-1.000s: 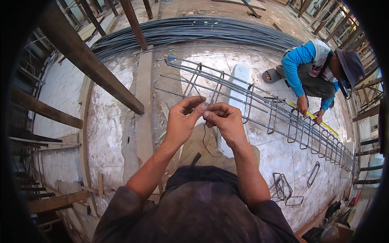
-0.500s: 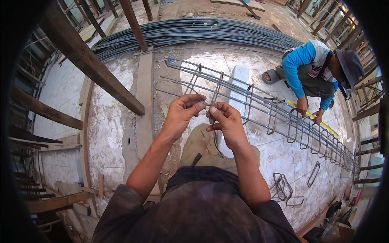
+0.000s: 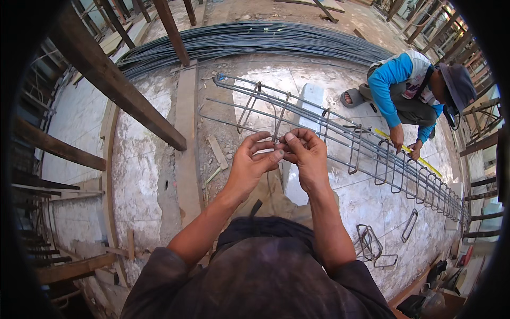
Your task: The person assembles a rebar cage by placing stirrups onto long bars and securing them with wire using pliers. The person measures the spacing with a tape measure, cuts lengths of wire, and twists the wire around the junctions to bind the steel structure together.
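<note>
A thin wire [image 3: 275,143], dark and slender, sits at the centre of the frame, where the fingertips of the two hands meet. The right hand [image 3: 309,159] has its thumb and forefinger pressed together, seemingly clamped on it; the left hand [image 3: 254,164] curls in from the other side with its thumb a little below its bent fingers, and whether those grip the wire I cannot tell. So slight a piece probably calls for fingertips rather than a full fist. Just beyond the hands, a rebar cage [image 3: 404,164] runs from upper centre to the right edge, lying across a pale block [image 3: 312,98] that appears to prop its bars off the floor [image 3: 356,199]. At upper right a co-worker [image 3: 393,80] crouches over a yellow tape [image 3: 428,166] laid along the cage, presumably to gauge spacing. Loose stirrups [image 3: 372,243] lie at lower right, and a bundle of long bars [image 3: 255,43] stretches across the top. The wire's ends are hard to make out against a cage stirrup behind it, the hands hide part of the block, and the cage's far end blurs into the dark rim.
</note>
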The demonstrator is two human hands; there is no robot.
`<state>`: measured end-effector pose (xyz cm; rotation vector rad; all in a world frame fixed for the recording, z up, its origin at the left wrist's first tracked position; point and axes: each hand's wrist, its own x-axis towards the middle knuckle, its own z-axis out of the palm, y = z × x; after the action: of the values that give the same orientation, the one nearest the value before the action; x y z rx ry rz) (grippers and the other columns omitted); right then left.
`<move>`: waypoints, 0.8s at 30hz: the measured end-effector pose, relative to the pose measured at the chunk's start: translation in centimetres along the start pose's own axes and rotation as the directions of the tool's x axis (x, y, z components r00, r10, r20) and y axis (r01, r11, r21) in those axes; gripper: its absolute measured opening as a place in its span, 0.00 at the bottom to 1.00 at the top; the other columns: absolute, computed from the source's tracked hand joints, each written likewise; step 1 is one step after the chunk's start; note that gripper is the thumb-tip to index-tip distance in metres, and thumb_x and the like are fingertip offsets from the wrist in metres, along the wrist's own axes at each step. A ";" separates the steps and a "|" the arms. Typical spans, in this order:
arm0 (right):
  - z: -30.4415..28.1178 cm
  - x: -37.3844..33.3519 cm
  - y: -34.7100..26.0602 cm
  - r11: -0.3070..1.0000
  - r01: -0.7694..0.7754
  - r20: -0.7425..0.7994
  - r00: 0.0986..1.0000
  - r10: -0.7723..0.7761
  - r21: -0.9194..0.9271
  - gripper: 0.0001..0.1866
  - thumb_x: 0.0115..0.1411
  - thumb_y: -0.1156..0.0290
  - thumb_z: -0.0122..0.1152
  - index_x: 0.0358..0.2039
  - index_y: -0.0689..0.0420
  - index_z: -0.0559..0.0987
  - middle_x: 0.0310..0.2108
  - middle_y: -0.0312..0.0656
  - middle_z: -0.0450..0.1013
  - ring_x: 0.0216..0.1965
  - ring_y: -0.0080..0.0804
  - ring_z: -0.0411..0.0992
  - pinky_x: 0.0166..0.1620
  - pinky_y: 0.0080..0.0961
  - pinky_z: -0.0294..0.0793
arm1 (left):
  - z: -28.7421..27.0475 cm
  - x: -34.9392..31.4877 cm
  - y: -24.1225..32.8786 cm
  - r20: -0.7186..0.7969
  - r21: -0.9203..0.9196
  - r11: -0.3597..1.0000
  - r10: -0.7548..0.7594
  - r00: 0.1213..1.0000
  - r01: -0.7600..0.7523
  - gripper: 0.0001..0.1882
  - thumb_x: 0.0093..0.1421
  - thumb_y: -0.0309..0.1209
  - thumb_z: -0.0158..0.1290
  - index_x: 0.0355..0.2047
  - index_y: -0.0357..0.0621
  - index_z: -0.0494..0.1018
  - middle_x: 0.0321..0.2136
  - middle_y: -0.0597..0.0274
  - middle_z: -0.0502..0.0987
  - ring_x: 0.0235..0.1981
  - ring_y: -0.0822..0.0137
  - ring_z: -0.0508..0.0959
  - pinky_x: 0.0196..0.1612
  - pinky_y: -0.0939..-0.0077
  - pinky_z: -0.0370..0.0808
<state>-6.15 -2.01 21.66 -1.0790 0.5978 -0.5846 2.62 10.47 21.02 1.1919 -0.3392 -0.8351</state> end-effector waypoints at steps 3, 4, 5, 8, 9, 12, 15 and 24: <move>-0.3 -0.1 0.0 0.998 -0.021 0.064 0.998 0.025 -0.063 0.09 0.68 0.73 0.60 0.42 0.66 0.76 0.36 0.43 0.78 0.31 0.24 0.77 0.35 0.22 0.81 | 0.0 -1.0 -0.9 0.006 -0.029 1.000 -0.002 1.000 0.002 0.21 0.66 0.29 0.60 0.57 0.35 0.72 0.39 0.58 0.81 0.33 0.76 0.79 0.30 0.84 0.77; -0.6 0.1 0.0 0.982 0.025 0.062 0.998 -0.013 -0.188 0.09 0.68 0.72 0.61 0.43 0.65 0.77 0.36 0.42 0.78 0.31 0.23 0.76 0.33 0.20 0.79 | -0.4 -1.1 -1.2 0.005 -0.029 1.000 -0.002 1.000 0.002 0.21 0.66 0.29 0.60 0.57 0.35 0.72 0.39 0.58 0.81 0.33 0.76 0.79 0.30 0.84 0.77; -0.8 0.2 0.0 0.948 0.070 0.064 0.997 -0.052 -0.310 0.10 0.67 0.71 0.62 0.43 0.64 0.77 0.37 0.41 0.79 0.30 0.22 0.76 0.31 0.19 0.77 | -1.1 -1.1 -1.6 -0.043 0.013 1.000 0.022 0.999 -0.022 0.20 0.66 0.28 0.60 0.56 0.34 0.73 0.38 0.57 0.82 0.28 0.78 0.77 0.27 0.85 0.73; -1.2 0.4 1.2 0.991 -0.099 0.027 0.994 0.102 -0.095 0.09 0.67 0.69 0.63 0.43 0.61 0.77 0.36 0.38 0.79 0.30 0.22 0.76 0.31 0.18 0.74 | -1.5 -1.3 -1.9 -0.116 0.047 0.997 0.070 0.991 -0.065 0.17 0.66 0.28 0.60 0.52 0.33 0.76 0.34 0.57 0.83 0.21 0.82 0.72 0.22 0.87 0.66; -1.2 0.3 1.6 0.990 -0.100 0.030 0.994 0.103 -0.095 0.09 0.67 0.69 0.63 0.43 0.61 0.77 0.36 0.38 0.79 0.30 0.22 0.76 0.31 0.18 0.74 | -1.5 -1.3 -1.9 -0.140 0.038 0.996 0.090 0.986 -0.086 0.15 0.66 0.28 0.60 0.51 0.33 0.78 0.32 0.58 0.84 0.20 0.84 0.70 0.21 0.88 0.63; -1.0 0.2 2.2 0.933 -0.276 0.088 0.961 0.262 0.233 0.08 0.68 0.66 0.63 0.41 0.57 0.77 0.36 0.37 0.79 0.32 0.22 0.76 0.35 0.20 0.75 | -1.5 -1.8 -1.2 -0.118 -0.108 0.994 -0.008 0.993 -0.005 0.14 0.67 0.30 0.60 0.50 0.35 0.79 0.31 0.61 0.83 0.18 0.86 0.67 0.19 0.90 0.60; -2.3 0.8 4.0 0.810 -0.429 0.254 0.901 0.352 0.399 0.08 0.67 0.67 0.63 0.42 0.56 0.77 0.36 0.36 0.79 0.32 0.19 0.76 0.32 0.17 0.74 | -2.5 -1.6 -0.3 0.032 -0.250 0.934 -0.254 0.967 0.254 0.15 0.67 0.30 0.58 0.51 0.36 0.77 0.29 0.64 0.81 0.15 0.87 0.65 0.17 0.91 0.56; -2.6 4.9 3.9 0.860 -0.478 0.649 0.714 0.262 0.179 0.10 0.62 0.66 0.70 0.39 0.55 0.79 0.30 0.35 0.76 0.30 0.21 0.74 0.29 0.18 0.73 | -2.8 -1.9 0.0 0.199 0.069 0.963 -0.271 0.942 0.262 0.12 0.67 0.30 0.59 0.46 0.36 0.81 0.28 0.65 0.80 0.15 0.85 0.64 0.18 0.89 0.57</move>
<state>-3.95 -5.66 16.33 -0.7209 0.1218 0.0488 3.15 13.70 20.40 1.2086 -0.3707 -1.1986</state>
